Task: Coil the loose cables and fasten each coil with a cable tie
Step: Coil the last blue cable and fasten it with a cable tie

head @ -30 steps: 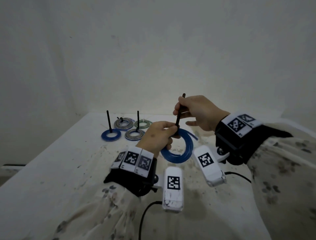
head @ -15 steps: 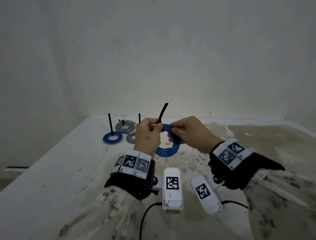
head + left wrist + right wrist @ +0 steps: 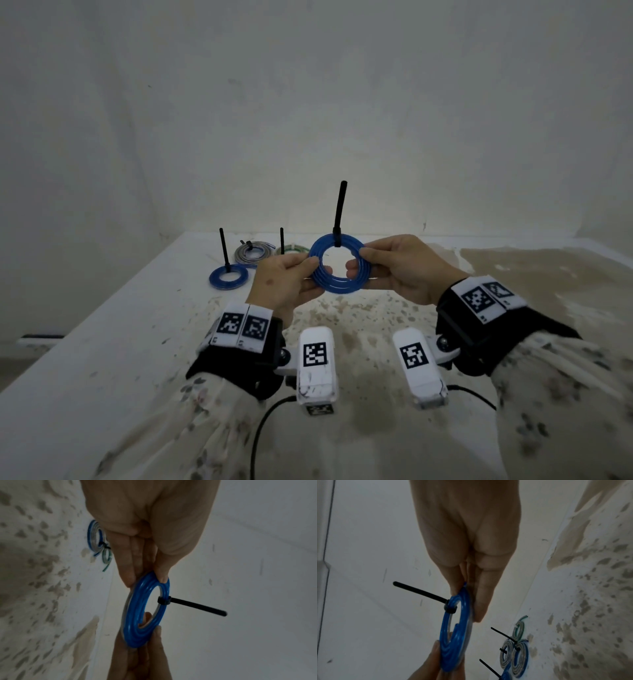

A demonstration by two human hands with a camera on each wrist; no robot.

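A blue cable coil [image 3: 337, 267] is held upright above the table, its flat face toward me. A black cable tie [image 3: 340, 211] is cinched round its top, the tail standing straight up. My left hand [image 3: 310, 274] pinches the coil's left edge between thumb and fingers. My right hand [image 3: 359, 262] pinches its right edge the same way. The left wrist view shows the blue coil [image 3: 147, 609] with the tie's band [image 3: 164, 600] tight on it. In the right wrist view the coil [image 3: 455, 632] and the tie's tail [image 3: 419, 591] also appear.
Several tied coils lie at the table's far left: a blue coil [image 3: 228, 278] with an upright black tie, a grey coil [image 3: 252, 253] and a greenish coil [image 3: 291, 249]. The stained white table [image 3: 445, 342] meets a plain wall behind. Wrist camera cables trail toward me.
My right hand let go of the tie's tail and took the coil's right edge. Both hands raised the coil and turned it upright, so the tail now points straight up.
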